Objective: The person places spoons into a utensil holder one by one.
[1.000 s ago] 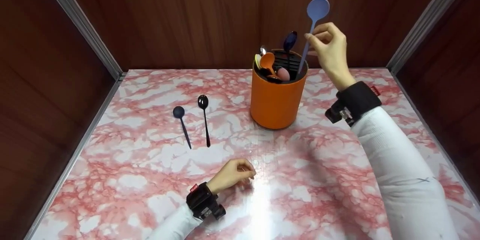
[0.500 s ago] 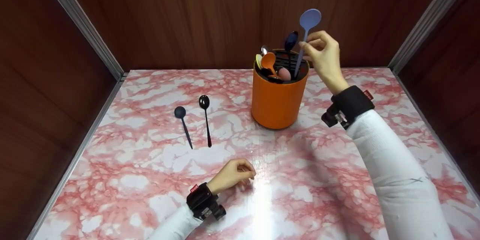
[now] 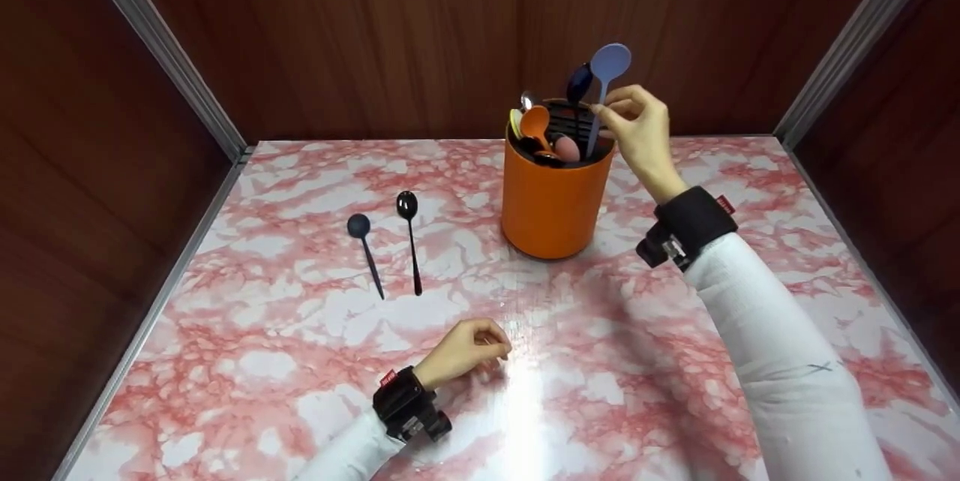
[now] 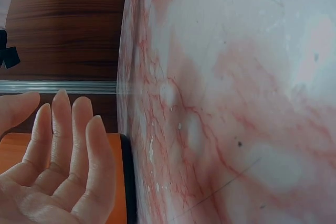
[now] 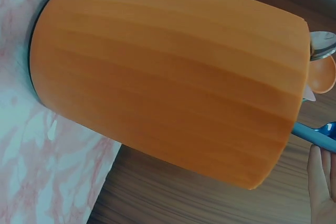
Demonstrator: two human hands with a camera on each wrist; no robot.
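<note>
My right hand pinches the handle of a light purple-blue spoon at the right side of an orange utensil holder. The spoon stands nearly upright, bowl up, its lower handle inside the holder's mouth. Beside it in the holder rise a dark blue spoon, an orange spoon and a pink one. In the right wrist view the spoon's handle passes the holder's rim at the fingertips. My left hand rests near the table's front with fingers loosely bent, holding nothing.
Two dark spoons lie on the marbled table left of the holder: a matte one and a glossy black one. Brown wooden panels enclose the table at the back and sides, with metal posts at the corners.
My right hand has moved down and a little left, lowering the purple-blue spoon deeper into the orange holder. My left hand has stayed in place.
</note>
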